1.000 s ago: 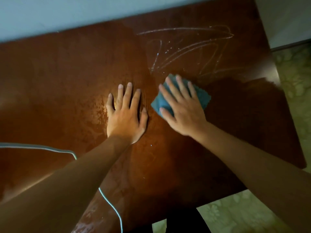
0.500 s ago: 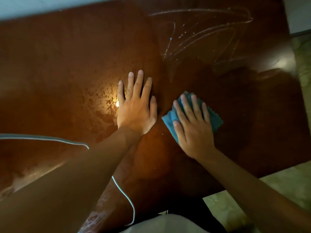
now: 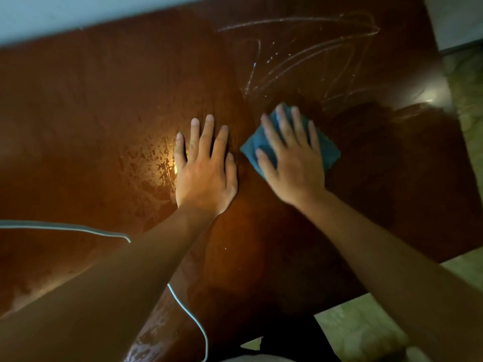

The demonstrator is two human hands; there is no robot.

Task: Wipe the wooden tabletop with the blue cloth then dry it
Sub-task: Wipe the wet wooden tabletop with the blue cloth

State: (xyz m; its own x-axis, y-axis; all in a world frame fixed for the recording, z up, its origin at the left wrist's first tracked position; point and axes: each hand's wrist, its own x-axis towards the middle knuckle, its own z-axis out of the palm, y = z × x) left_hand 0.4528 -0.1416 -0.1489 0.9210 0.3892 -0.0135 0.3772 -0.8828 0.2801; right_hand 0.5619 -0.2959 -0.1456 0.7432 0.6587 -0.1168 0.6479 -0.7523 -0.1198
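Observation:
The dark reddish-brown wooden tabletop point(image 3: 91, 105) fills most of the view and shines with wet patches. My right hand point(image 3: 292, 163) lies flat, fingers spread, pressing the small blue cloth point(image 3: 330, 152) onto the wood right of centre; the cloth shows around the fingers. My left hand point(image 3: 205, 168) rests palm down with fingers apart on bare wood just left of the cloth, holding nothing. Pale wet streaks point(image 3: 300, 56) curve across the far right of the table.
A thin white cable point(image 3: 78, 229) runs in from the left, passes under my left forearm and hangs over the near edge. A pale wall borders the far edge. Patterned green floor point(image 3: 366, 327) lies beyond the table's right and near edges.
My right hand has slid the cloth away from me, after pulling it nearer half a second before. My left hand has stayed planted.

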